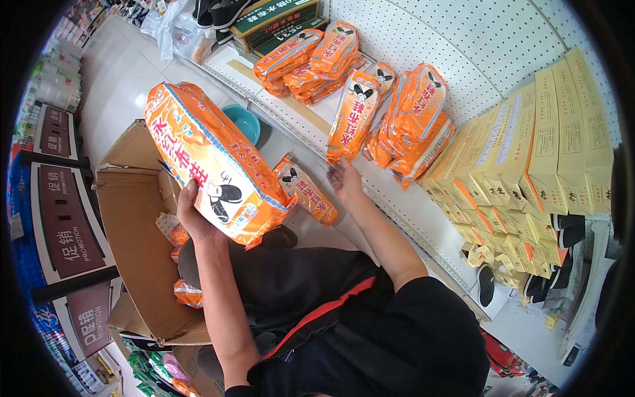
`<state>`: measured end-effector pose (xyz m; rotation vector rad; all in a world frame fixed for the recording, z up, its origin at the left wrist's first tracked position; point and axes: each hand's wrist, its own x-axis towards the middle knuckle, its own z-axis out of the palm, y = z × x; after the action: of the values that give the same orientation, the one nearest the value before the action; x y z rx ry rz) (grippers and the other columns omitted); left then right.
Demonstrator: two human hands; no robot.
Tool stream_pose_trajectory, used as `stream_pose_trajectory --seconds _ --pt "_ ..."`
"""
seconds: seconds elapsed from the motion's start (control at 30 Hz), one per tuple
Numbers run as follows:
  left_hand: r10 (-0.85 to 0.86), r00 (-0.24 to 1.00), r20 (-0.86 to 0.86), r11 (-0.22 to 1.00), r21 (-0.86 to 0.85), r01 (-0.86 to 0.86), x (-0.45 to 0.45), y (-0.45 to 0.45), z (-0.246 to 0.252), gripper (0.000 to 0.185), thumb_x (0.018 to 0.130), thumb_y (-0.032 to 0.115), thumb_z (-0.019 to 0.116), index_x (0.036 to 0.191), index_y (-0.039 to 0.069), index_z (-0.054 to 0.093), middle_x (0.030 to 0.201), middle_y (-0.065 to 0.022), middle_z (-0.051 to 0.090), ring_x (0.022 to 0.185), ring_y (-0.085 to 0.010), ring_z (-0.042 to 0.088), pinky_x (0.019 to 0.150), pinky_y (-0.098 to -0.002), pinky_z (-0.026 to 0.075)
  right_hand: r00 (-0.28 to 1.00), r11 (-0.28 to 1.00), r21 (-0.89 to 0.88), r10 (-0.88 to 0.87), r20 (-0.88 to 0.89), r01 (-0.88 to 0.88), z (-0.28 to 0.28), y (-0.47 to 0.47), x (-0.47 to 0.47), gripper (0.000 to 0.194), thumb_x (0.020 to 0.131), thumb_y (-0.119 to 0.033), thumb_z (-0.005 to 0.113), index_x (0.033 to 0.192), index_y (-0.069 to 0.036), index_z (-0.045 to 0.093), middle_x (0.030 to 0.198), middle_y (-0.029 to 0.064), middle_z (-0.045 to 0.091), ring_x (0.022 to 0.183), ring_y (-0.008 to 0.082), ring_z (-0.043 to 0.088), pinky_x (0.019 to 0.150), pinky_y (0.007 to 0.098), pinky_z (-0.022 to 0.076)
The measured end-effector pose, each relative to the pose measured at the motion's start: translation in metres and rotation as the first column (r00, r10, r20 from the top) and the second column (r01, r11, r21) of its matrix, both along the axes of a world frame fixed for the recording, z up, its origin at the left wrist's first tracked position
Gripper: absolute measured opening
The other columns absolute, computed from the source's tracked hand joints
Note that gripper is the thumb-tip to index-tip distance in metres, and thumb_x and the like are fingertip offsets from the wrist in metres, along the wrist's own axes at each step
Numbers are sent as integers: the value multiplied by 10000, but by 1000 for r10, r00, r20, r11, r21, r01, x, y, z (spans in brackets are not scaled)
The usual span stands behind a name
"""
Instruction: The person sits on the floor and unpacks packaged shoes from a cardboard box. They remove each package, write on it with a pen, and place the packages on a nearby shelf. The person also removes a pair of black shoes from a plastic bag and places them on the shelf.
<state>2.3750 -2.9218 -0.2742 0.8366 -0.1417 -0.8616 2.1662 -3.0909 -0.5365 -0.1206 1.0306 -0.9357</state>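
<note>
My left hand point(201, 211) grips a large orange plastic-wrapped package of cloth shoes point(218, 164), with a black shoe pictured on it. It is tilted above an open cardboard box point(134, 198) and the floor. At the shelf edge, the fingertips of my right hand point(345, 181) meet the lower end of a narrower orange shoe package point(353, 111); blur hides whether they pinch it. That package lies with its end towards me. Another orange package point(307, 191) rests below the shelf, between my hands. More orange packages point(181, 293) show inside the box, partly behind my left forearm.
On the white shelf point(397, 198) are a left pile of orange packages point(317, 59) and a right pile point(416, 119). Yellow shoe boxes point(506, 144) stack at right, near black shoes point(486, 285). Green boxes point(278, 25) stand at the back. A teal basin point(242, 121) sits on the floor.
</note>
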Motion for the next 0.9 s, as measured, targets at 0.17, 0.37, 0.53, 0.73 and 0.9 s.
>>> stream_pose_trajectory --seconds 0.17,0.37,0.53,0.73,0.9 --pt "-2 1000 -11 999 -42 2 1 0 -1 521 862 224 547 1302 -35 441 1223 -201 600 1061 -312 632 932 -443 512 692 883 -447 -233 -683 -143 -19 -56 -3 614 786 -163 771 1243 5 397 1210 169 537 1084 237 565 910 352 480" --pt "-23 1000 -5 997 -71 23 3 2 -1 510 869 216 532 1300 -40 438 1228 -202 596 1059 -307 633 932 -434 514 955 928 -350 22 -296 -130 -3 -80 20 735 742 -138 801 1329 6 383 1257 141 547 1116 248 572 959 380 472" --pt "66 998 25 998 14 -66 3 1 2 547 822 218 577 1276 -58 450 1171 -204 613 1005 -292 648 899 -392 525 972 912 -342 191 -139 -228 22 -47 27 661 770 -134 763 1331 -34 428 1244 108 571 1112 252 584 952 395 490" --pt "30 999 12 999 11 -30 1 0 2 542 828 225 569 1277 -56 452 1175 -202 612 1015 -293 645 913 -394 519 869 785 -383 478 -126 -487 10 51 5 593 780 -84 732 1297 -8 450 1152 119 620 1023 211 624 876 347 519" --pt "35 999 26 999 34 -36 1 0 1 521 819 190 579 1251 -79 465 1173 -201 614 1011 -288 647 914 -393 516 855 833 -193 503 -129 -519 -20 75 6 594 775 -57 726 1267 36 407 1158 160 596 1029 246 620 891 390 517"
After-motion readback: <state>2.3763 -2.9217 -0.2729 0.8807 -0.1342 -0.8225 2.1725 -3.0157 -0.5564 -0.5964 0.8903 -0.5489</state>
